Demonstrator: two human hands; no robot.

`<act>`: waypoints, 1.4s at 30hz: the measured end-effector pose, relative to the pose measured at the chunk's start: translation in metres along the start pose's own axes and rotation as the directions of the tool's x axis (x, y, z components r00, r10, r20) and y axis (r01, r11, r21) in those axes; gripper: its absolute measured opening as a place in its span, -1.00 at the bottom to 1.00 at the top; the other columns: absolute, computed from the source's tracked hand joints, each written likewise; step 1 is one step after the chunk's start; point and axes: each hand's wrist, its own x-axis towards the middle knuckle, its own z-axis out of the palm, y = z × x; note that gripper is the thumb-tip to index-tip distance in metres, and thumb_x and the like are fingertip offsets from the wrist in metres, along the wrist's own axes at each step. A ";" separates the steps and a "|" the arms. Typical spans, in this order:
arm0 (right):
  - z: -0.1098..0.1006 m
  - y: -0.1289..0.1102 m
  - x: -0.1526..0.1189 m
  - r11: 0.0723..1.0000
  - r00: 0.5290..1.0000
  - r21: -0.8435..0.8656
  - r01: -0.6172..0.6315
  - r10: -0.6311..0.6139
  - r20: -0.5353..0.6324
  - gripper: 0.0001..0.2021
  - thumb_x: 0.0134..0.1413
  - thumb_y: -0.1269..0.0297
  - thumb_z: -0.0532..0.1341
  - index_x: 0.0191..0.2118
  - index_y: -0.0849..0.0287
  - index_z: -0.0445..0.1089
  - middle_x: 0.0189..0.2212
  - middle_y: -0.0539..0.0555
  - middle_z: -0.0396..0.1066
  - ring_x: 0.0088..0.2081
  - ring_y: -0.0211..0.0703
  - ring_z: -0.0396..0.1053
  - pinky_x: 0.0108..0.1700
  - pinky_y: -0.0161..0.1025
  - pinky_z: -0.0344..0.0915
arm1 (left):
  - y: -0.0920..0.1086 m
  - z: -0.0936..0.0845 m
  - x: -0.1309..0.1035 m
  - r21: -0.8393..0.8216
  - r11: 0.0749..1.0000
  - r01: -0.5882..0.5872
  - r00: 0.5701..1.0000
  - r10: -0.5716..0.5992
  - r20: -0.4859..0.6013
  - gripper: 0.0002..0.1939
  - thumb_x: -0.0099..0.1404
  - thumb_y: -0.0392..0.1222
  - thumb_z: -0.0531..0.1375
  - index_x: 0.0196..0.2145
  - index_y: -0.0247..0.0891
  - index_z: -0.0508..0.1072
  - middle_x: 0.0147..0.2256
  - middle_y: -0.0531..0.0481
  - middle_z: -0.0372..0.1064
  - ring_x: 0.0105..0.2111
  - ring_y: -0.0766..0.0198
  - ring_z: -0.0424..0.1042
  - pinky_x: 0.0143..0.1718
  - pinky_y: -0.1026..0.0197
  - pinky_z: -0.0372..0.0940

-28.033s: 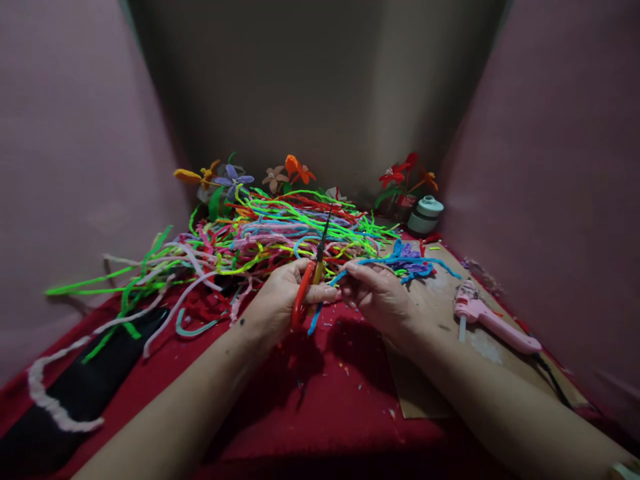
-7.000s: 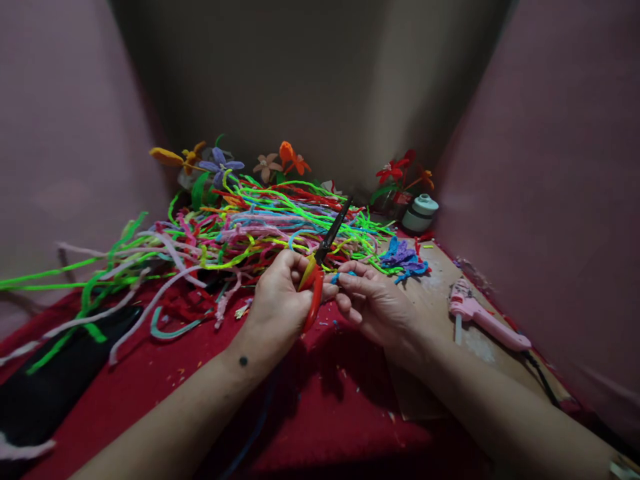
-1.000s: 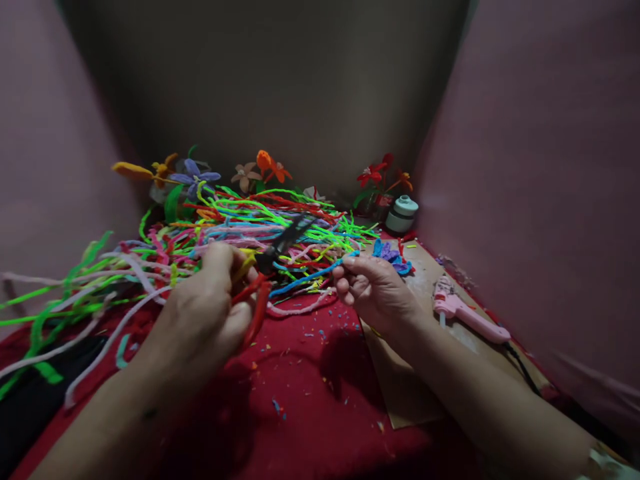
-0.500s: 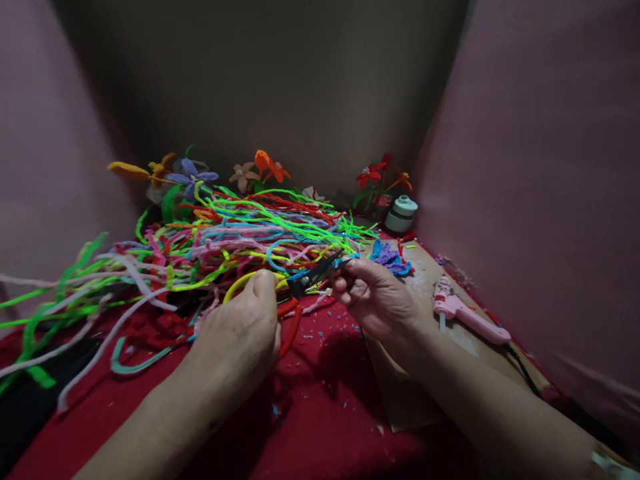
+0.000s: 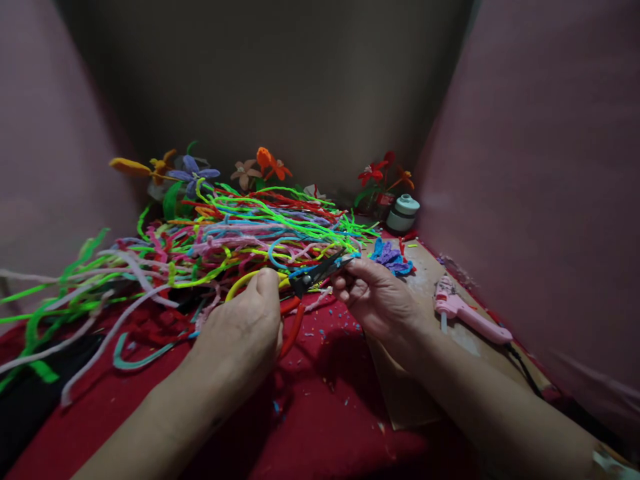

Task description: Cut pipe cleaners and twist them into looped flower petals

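Observation:
My left hand (image 5: 246, 325) is closed round the red handles of a pair of scissors (image 5: 296, 313). Their dark blades point right and stand slightly apart. The thumb and index finger of my right hand (image 5: 377, 299) pinch together at the blade tips. A small blue fuzzy piece (image 5: 354, 256), which looks like pipe cleaner, shows at those fingertips; most of it is hidden. Behind both hands lies a large heap of coloured pipe cleaners (image 5: 260, 230). Beyond my right hand rests a blue and purple pipe-cleaner flower (image 5: 390, 257).
On a brown board (image 5: 425, 263) at the right lies a pink glue gun (image 5: 467, 313) with its cord. A pale bottle (image 5: 403, 213) stands behind, near red flowers (image 5: 371, 173). More fuzzy flowers (image 5: 193, 175) line the back. Coloured clippings dot the red cloth (image 5: 320, 413).
Both hands keep almost the same pose, with the scissors still at the right fingertips. The whole view has shifted very slightly.

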 end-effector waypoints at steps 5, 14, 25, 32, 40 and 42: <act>-0.001 0.001 0.001 1.000 1.000 -0.024 0.012 -0.012 0.004 -0.97 -0.28 0.44 0.25 -0.58 0.25 0.37 -0.65 -0.02 0.32 -0.60 -0.34 0.28 -0.62 -0.42 0.19 | 0.001 -0.003 0.000 -0.043 0.999 -0.007 1.000 0.008 0.030 -0.96 0.26 -0.23 -0.10 -0.32 -0.22 0.06 -0.38 -0.09 0.33 -0.45 0.11 0.42 -0.51 0.19 0.14; -0.001 0.001 0.002 0.995 0.996 -0.071 0.072 -0.068 0.064 -0.96 -0.27 0.42 0.26 -0.55 0.24 0.39 -0.66 -0.03 0.32 -0.61 -0.35 0.24 -0.60 -0.40 0.17 | 0.002 -0.005 0.000 -0.056 0.998 -0.026 0.999 0.028 0.025 -0.96 0.23 -0.26 -0.09 -0.32 -0.22 0.09 -0.39 -0.10 0.34 -0.45 0.12 0.43 -0.52 0.19 0.12; -0.004 0.002 0.002 0.978 0.986 -0.145 0.151 -0.139 0.092 -0.93 -0.19 0.41 0.27 -0.47 0.24 0.39 -0.61 -0.04 0.35 -0.59 -0.35 0.26 -0.51 -0.37 0.17 | 0.001 -0.005 0.000 -0.079 0.997 -0.024 0.998 0.028 0.061 -0.91 0.24 -0.30 -0.11 -0.30 -0.23 0.14 -0.48 -0.07 0.32 -0.55 0.17 0.37 -0.58 0.22 0.03; -0.004 0.001 0.002 0.976 0.985 -0.154 0.156 -0.142 0.098 -0.94 -0.18 0.40 0.28 -0.47 0.23 0.40 -0.60 -0.03 0.36 -0.57 -0.35 0.26 -0.49 -0.37 0.18 | -0.003 -0.002 0.000 -0.106 0.992 -0.063 0.997 0.066 0.026 -0.85 0.21 -0.37 -0.13 -0.28 -0.25 0.15 -0.48 -0.06 0.31 -0.58 0.21 0.34 -0.58 0.23 0.00; -0.003 -0.001 0.003 0.974 0.989 -0.176 0.145 -0.136 0.060 -0.94 -0.17 0.40 0.27 -0.51 0.23 0.37 -0.61 -0.02 0.36 -0.56 -0.33 0.27 -0.49 -0.36 0.18 | -0.007 -0.004 0.005 -0.245 0.969 0.041 0.999 -0.045 -0.013 -0.85 0.12 -0.31 -0.08 -0.29 -0.24 0.11 -0.64 0.08 0.15 -0.62 0.19 0.28 -0.55 0.24 0.05; -0.003 0.000 0.002 0.973 0.988 -0.176 0.147 -0.137 0.069 -0.95 -0.16 0.39 0.26 -0.50 0.23 0.36 -0.61 -0.02 0.36 -0.56 -0.33 0.27 -0.49 -0.36 0.20 | -0.009 -0.005 0.005 -0.315 0.947 0.060 0.996 -0.077 -0.042 -0.82 0.08 -0.30 -0.06 -0.29 -0.23 0.10 -0.61 0.09 0.18 -0.60 0.22 0.28 -0.53 0.24 0.09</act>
